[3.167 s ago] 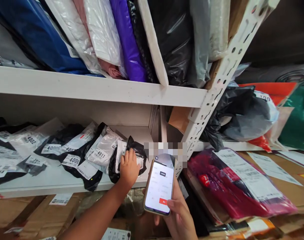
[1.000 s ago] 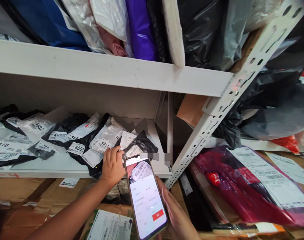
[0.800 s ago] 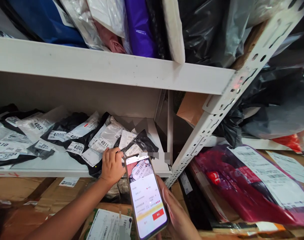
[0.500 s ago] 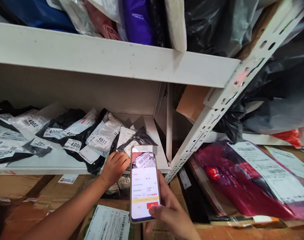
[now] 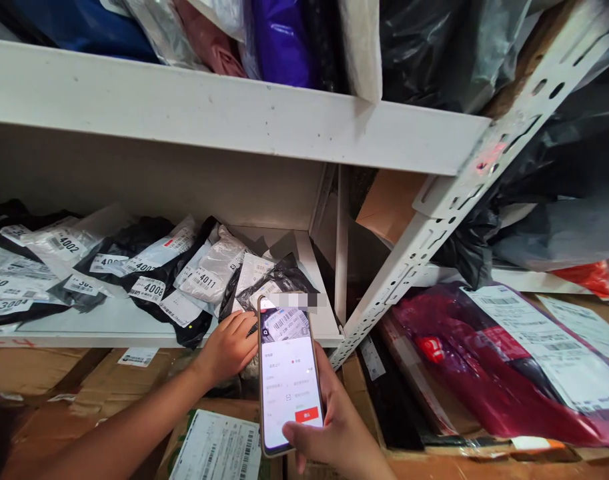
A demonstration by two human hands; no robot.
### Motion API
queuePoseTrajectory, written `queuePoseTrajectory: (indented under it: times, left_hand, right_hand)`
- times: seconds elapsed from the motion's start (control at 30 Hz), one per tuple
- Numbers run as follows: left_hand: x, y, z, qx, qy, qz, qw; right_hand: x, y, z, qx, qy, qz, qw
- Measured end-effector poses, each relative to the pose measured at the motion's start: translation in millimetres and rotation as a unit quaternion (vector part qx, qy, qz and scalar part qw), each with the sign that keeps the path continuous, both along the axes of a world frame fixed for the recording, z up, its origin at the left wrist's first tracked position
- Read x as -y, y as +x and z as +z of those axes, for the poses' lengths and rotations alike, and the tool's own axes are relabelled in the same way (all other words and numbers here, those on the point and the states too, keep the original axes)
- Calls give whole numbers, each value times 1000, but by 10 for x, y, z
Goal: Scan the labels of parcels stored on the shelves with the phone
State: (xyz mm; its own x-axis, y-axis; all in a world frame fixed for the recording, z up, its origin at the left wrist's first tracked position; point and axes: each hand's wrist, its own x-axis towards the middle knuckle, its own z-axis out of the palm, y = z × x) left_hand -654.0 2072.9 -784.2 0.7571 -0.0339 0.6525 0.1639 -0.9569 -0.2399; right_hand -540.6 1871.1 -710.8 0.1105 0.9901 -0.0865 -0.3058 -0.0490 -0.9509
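1. A white metal rack [image 5: 224,110] spans the view, its perforated post [image 5: 419,243] slanting at the right; bagged goods, one of them purple [image 5: 281,43], stand packed on its upper level.
2. A magenta bag [image 5: 464,367] with a large white label lies right of the post, and cardboard boxes [image 5: 39,373] sit beneath the lower shelf [image 5: 104,327].
3. On that shelf, small parcels overlap in a row, with labels reading 4002 [image 5: 68,243], 4008 [image 5: 148,289] and 4011 [image 5: 204,283].
4. A black parcel [image 5: 290,272] with white labels lies at the row's right end, its near part hidden behind a phone [image 5: 287,373].
5. The left hand [image 5: 234,343] is at the parcel's near edge, fingers bent; their tips are hidden, so whether they pinch it cannot be told.
6. The right hand [image 5: 334,427] holds the phone upright, thumb over the lower screen.
7. The screen shows a barcode label [image 5: 287,323] at its top and a red button [image 5: 307,415] near its bottom.
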Motion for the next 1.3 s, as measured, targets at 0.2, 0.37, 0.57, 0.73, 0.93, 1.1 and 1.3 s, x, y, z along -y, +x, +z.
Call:
queuePoseTrajectory:
  times: [0.2,0.37,0.57,0.73,0.93,1.1,1.3]
  left_hand:
    - [-1,-18,-37,1,-9,13,1000]
    - [0,-23,-40,-4,-13,20,1000]
    - [-3,-26,-31,2,-21,12,1000]
    - [-8,-26,-37,9,-15,7,1000]
    - [-7,-18,-22,12,-1,8,1000]
    - [0,-14,2,17,-7,8,1000]
    - [14,-35,-11,28,-7,4,1000]
  right_hand:
    - [13,-15,22,-6,7,10,1000]
    - [30,-22,32,-13,0,12,1000]
    - [32,-24,40,-14,-12,12,1000]
    - [28,-41,64,-5,-29,1,1000]
    - [43,-48,48,-5,-28,-2,1000]
    - [41,-54,85,3,-32,5,999]
    - [45,-67,104,-1,-26,-2,1000]
